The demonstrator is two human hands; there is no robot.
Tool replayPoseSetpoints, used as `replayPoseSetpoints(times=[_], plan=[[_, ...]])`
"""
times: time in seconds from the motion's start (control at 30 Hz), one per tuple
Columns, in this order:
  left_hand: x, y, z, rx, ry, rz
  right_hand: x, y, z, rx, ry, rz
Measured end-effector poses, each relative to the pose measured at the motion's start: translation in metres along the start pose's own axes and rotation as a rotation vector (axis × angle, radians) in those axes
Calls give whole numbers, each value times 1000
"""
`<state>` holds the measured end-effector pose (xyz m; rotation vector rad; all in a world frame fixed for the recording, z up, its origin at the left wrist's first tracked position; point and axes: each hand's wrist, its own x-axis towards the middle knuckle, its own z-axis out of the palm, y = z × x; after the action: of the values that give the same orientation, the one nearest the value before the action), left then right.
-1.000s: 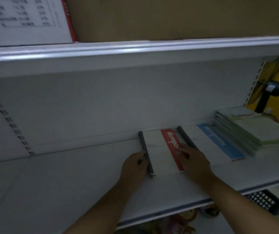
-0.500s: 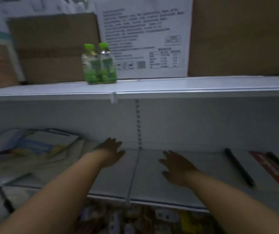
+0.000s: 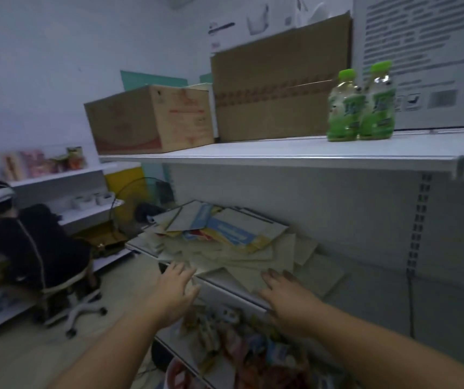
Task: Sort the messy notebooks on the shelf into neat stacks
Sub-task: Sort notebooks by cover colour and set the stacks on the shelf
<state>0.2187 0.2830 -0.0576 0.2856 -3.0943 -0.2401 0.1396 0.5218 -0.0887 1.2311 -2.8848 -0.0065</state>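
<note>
Left hand [image 3: 173, 290], right hand [image 3: 287, 293] spread, empty, by one notebook pile [image 3: 239, 248]; two green bottles [image 3: 347, 110] above.

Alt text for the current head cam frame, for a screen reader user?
The left hand and right hand, both with fingers spread, reach toward a messy pile of notebooks on a white shelf. On the upper shelf stand two green bottles and cardboard boxes; a person sits at far left.
</note>
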Motion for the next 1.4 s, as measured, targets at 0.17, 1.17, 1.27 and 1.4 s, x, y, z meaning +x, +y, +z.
replayPoseSetpoints(times=[0.17, 1.17, 1.27, 1.4], plan=[[26, -47, -1, 45, -22, -87, 92, -38, -14, 124, 59, -73], [358, -193, -8, -343, 28, 107, 334, -5, 21, 341, 333, 636], [373, -190, -9, -591, -76, 82, 332, -10, 21, 316, 364, 654], [379, -193, -14, -1048, -301, 53, 332, -11, 30, 339, 441, 662]])
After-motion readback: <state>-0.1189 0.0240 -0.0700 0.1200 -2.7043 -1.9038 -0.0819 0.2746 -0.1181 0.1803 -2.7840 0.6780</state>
